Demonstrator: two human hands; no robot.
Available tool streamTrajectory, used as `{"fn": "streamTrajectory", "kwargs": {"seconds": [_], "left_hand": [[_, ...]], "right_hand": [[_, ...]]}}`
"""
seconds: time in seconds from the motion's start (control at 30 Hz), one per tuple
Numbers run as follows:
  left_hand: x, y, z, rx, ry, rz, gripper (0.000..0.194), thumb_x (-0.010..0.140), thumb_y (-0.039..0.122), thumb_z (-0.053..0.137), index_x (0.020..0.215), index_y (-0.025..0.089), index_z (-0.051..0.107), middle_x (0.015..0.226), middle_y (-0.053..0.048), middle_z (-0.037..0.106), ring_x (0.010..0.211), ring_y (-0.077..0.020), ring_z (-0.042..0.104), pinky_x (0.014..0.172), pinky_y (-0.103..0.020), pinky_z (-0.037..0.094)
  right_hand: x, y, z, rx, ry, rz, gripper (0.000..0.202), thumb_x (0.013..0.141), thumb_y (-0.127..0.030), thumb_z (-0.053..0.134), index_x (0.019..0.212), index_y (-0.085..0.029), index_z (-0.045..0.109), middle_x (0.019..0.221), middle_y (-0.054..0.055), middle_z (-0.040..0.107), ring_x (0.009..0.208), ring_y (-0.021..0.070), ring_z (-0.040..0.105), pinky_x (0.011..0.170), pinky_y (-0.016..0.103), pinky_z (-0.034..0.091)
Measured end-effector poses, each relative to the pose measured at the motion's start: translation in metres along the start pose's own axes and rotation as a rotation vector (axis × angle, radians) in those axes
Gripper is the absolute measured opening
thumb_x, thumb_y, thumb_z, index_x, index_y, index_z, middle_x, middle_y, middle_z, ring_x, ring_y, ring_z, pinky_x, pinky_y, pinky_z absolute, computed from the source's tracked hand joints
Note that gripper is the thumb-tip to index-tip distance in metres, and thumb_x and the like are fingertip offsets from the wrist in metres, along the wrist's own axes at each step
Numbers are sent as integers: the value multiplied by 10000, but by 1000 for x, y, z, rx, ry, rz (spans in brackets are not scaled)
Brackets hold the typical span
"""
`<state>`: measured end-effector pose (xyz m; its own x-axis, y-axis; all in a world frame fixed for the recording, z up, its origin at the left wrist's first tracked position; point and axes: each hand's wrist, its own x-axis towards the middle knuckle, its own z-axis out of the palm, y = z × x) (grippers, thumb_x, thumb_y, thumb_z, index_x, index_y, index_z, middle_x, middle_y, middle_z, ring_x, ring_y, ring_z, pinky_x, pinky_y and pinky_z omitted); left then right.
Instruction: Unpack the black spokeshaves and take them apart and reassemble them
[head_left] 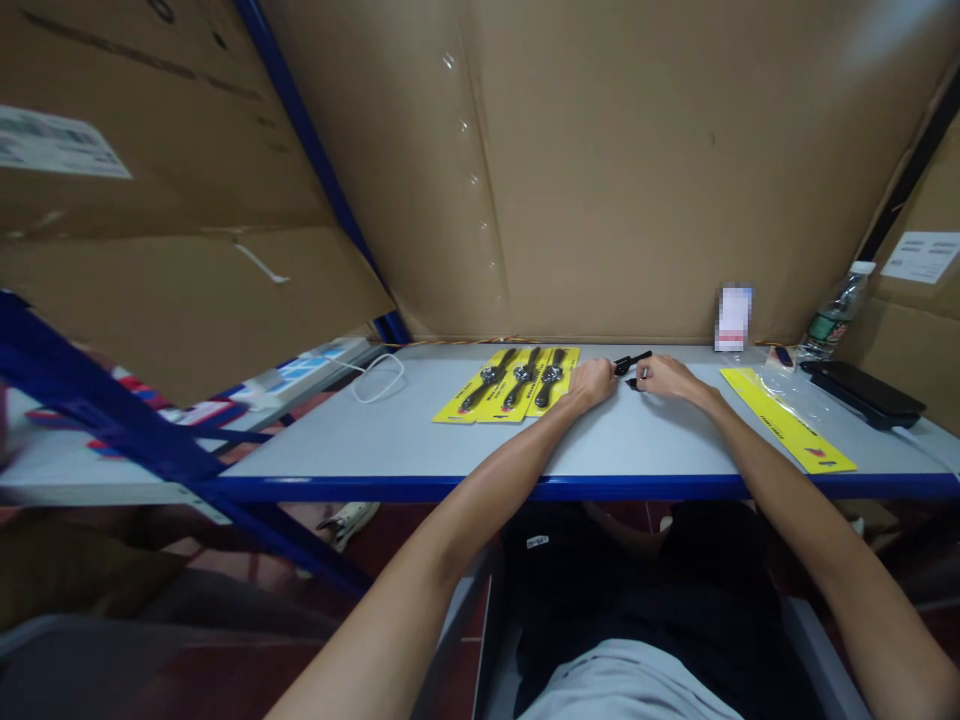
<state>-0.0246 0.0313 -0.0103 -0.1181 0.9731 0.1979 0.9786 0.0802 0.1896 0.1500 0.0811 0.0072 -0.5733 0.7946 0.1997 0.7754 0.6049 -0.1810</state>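
Observation:
My left hand is closed around a slim black tool that pokes out to the right; its exact kind is too small to make out. Close beside it, my right hand has its fingers pinched on a small dark piece. To the left of my hands, yellow cards lie side by side, overlapping. Each carries a black two-handled tool with a shiny metal middle, which looks like a spokeshave. Another yellow card, with no tool on it, lies right of my right hand under a clear plastic sleeve.
A phone leans at the back against cardboard. At the right stand a water bottle and a flat black device. A white cable loops at the left. Blue edging runs along the table front.

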Motion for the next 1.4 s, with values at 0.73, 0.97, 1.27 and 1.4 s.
{"fn": "streamTrajectory", "kwargs": {"seconds": [0.73,0.97,1.27,1.4], "left_hand": [[0,0,0,4,6,19,454,1050,344,368,1161,165,770,1176,-201,748,1097,-300,714,889,-359,521],[-6,1,-5,47,60,111,494,1068,378,307,1152,167,745,1107,-197,758,1044,-294,721,840,-343,484],[-13,6,-10,24,173,201,443,1082,462,302,1191,216,654,992,-140,763,974,-301,714,809,-348,434],[-7,-1,-10,-125,373,68,354,1079,425,355,1260,211,571,1163,-141,726,1089,-287,669,816,-338,447]], "right_hand": [[6,20,1,242,21,154,126,809,-201,591,795,-192,716,745,43,714,719,176,648,627,247,422],[0,32,-2,-108,285,185,404,901,-222,600,1295,-198,682,1214,162,717,1149,305,631,905,366,471],[-4,19,-12,-244,175,-40,309,1019,-240,481,1171,-160,737,1181,169,744,1204,294,618,1039,382,397],[-2,30,-12,-199,98,245,313,989,-258,529,1205,-161,734,1237,197,728,1186,310,665,936,334,455]]}}
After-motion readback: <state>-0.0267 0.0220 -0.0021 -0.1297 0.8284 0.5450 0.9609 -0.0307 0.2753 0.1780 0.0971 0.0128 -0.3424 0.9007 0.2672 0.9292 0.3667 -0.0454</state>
